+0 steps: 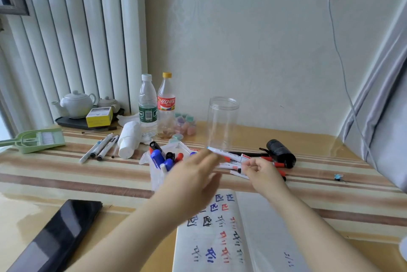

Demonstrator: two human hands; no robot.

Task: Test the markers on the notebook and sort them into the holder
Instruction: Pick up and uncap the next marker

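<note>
Marker [226, 154] at mid-frame slants up-left, pinched low by the right hand [259, 169] fingers. Left hand [191, 174], fingers spread, hovers nearest its blue tip.

I've got one head cam, wide-angle, looking fwd and down over the striped table [66, 174]. Close range; far wall [253, 40] fills the top.

The striped worktop [66, 174] carries an open notebook [220, 238], a clear jar [222, 121], loose markers [253, 161], two bottles [148, 104], a teapot [76, 103] and a black phone [57, 236].
</note>
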